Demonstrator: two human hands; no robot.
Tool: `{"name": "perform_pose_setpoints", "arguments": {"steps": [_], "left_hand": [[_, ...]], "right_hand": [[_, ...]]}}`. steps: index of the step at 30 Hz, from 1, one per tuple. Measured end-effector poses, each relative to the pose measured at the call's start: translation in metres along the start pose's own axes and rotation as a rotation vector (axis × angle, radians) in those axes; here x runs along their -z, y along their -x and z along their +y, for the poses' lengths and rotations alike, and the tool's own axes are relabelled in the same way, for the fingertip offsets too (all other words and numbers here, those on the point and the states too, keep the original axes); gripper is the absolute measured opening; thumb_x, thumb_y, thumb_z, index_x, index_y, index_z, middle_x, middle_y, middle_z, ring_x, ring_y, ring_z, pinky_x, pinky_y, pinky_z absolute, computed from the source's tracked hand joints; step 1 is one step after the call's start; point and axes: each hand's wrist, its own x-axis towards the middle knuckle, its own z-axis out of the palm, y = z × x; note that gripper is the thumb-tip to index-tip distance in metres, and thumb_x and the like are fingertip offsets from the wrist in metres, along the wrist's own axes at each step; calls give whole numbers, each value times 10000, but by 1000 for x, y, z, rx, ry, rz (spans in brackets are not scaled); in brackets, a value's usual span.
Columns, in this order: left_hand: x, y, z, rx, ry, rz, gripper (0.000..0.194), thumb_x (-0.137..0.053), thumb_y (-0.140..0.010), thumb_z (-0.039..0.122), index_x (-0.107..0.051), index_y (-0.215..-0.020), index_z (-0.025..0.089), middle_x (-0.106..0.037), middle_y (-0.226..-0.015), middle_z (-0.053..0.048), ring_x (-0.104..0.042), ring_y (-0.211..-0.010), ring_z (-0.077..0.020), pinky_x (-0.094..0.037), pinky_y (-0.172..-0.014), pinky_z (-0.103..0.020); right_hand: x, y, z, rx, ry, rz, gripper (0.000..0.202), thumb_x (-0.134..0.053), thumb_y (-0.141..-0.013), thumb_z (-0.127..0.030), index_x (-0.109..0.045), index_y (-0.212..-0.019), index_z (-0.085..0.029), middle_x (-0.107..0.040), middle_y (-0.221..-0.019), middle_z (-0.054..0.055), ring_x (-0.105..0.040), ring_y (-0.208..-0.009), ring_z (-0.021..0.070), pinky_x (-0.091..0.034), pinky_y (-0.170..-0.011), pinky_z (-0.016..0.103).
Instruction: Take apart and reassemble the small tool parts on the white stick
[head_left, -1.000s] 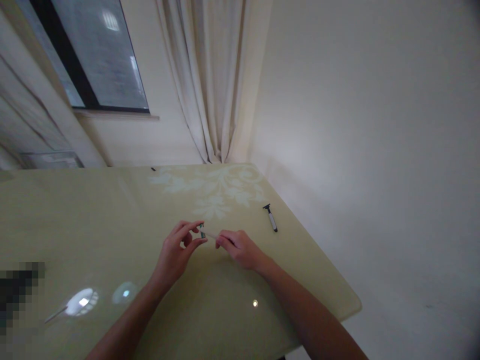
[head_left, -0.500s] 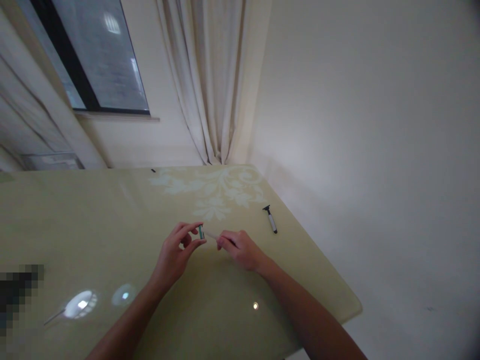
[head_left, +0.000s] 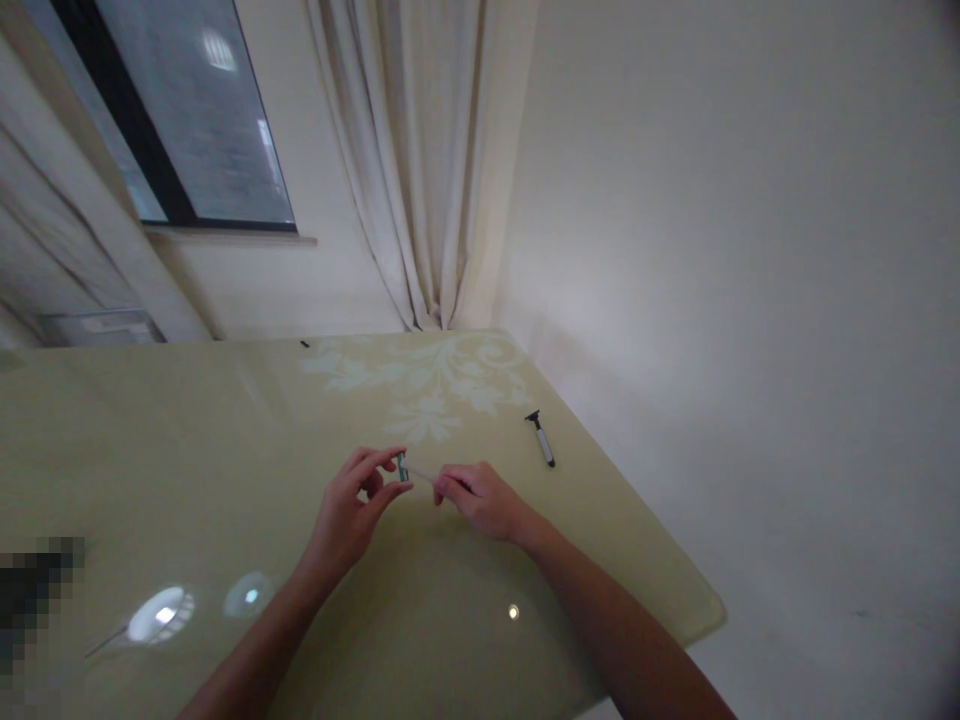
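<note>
My left hand (head_left: 352,505) pinches a small teal and dark piece (head_left: 403,467) by its two ends, between thumb and fingertips. My right hand (head_left: 476,498) is closed round a thin pale stick (head_left: 421,474), whose tip points left and reaches the small piece. Whether the tip touches it is too small to tell. Both hands are above the glossy green table (head_left: 375,630). To the right of my right hand, a razor (head_left: 543,440) with a grey handle and black head lies on the table.
A small black piece (head_left: 304,344) lies at the table's far edge. A wall (head_left: 712,300) runs along the right side, and curtains (head_left: 427,180) hang behind. At the lower left is a dark, pixelated shape (head_left: 34,590).
The camera view has shifted very slightly. Both hands keep their grips and almost the same positions.
</note>
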Motion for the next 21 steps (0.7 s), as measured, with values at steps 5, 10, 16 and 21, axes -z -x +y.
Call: {"name": "perform_pose_setpoints", "arguments": {"steps": [5,10,16,21], "left_hand": [[0,-1,1,0,14,-7,322,-747,-852,361,-742,-1155,254,-642,-913,1,-535,-612,-96,-486,-599,-236],[1,0,0,8,19,-6,331,-753,-847,355,-740,-1160,249,-632,-912,6,-534,-606,-92,-478,-591,-233],[1,0,0,9,43,-27,322,-737,-861,335,-739,-1174,257,-630,-915,9,-532,-611,-91,-471,-595,-231],[0,1,-3,27,41,-14,336,-766,-839,335,-745,-1166,261,-631,-914,13,-527,-614,-89,-469,-607,-232]], "right_hand": [[1,1,1,6,-34,-7,377,-480,-1047,-381,-726,-857,-167,-522,-637,-30,-463,-610,115,-331,-616,236],[3,1,0,18,9,-2,346,-502,-1037,-334,-735,-843,-167,-536,-637,-35,-467,-598,106,-327,-618,234],[3,2,-3,35,-38,-54,347,-505,-1041,-360,-734,-860,-173,-514,-632,-40,-458,-587,105,-328,-607,233],[1,1,-1,-5,16,38,344,-498,-1032,-311,-723,-820,-163,-519,-626,-37,-460,-588,103,-321,-610,235]]}}
